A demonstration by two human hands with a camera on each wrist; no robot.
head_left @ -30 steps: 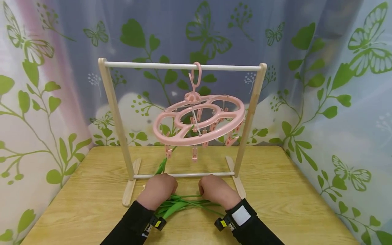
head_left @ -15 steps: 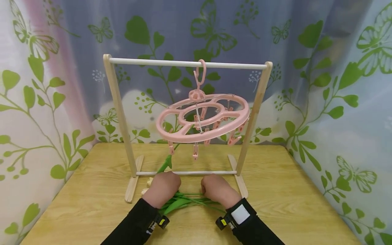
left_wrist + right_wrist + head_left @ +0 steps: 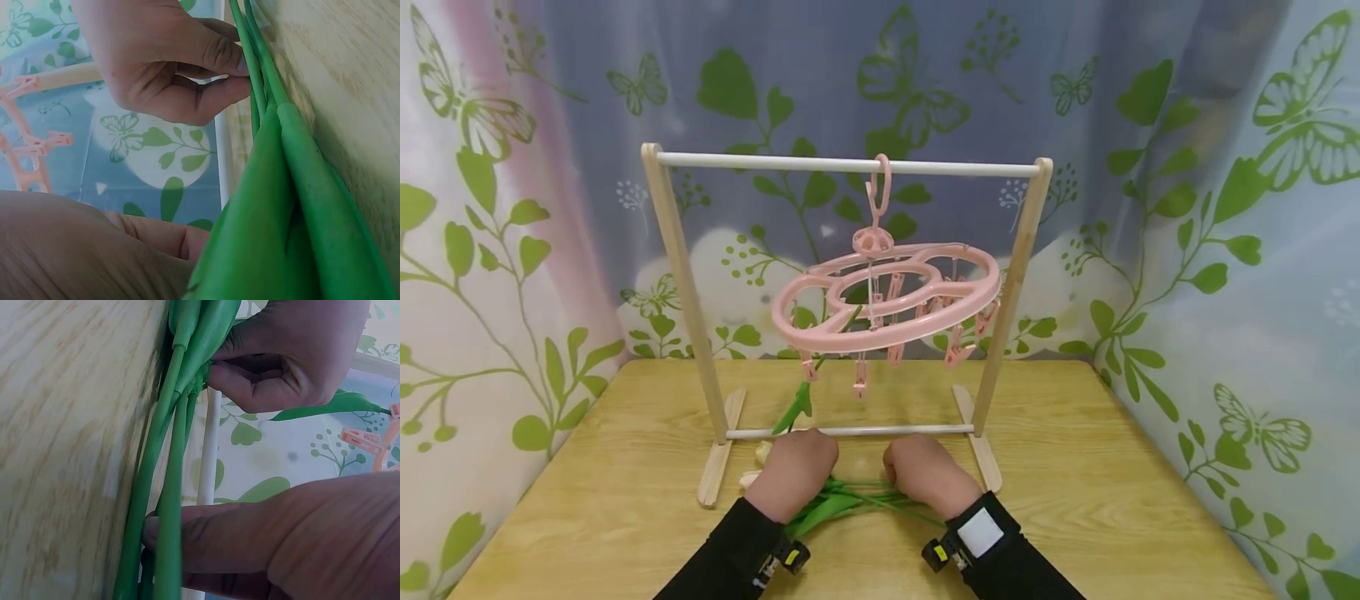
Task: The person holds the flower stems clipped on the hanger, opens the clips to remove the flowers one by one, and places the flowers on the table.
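A bunch of artificial tulips lies sideways on the table, its green stems (image 3: pixel 872 495) running between both hands. Cream tulip heads (image 3: pixel 763 452) show beyond my left hand (image 3: pixel 796 471). That hand pinches the leafy part of the bunch; in the right wrist view its thumb and finger meet at the green leaves (image 3: pixel 206 344). Farther right, my right hand (image 3: pixel 928 471) pinches the thinner stems, as the left wrist view shows. Behind the left hand, another green stem with a leaf (image 3: pixel 793 410) slants up to the pink clip hanger (image 3: pixel 880 337). Its lower end is hidden.
The hanger hooks over the white top rod (image 3: pixel 775 162) of a wooden rack, with several pink clips (image 3: pixel 861 385) dangling. A lower white rod (image 3: pixel 865 431) and the rack's wooden feet (image 3: pixel 715 471) stand just beyond the hands. A leaf-printed curtain (image 3: pixel 1187 250) surrounds the wooden table (image 3: pixel 1097 500).
The pink hanger has swayed slightly, and its clips hang a little farther left. Both hands keep their hold with hardly any movement; more of the cream tulip heads shows beside the left hand.
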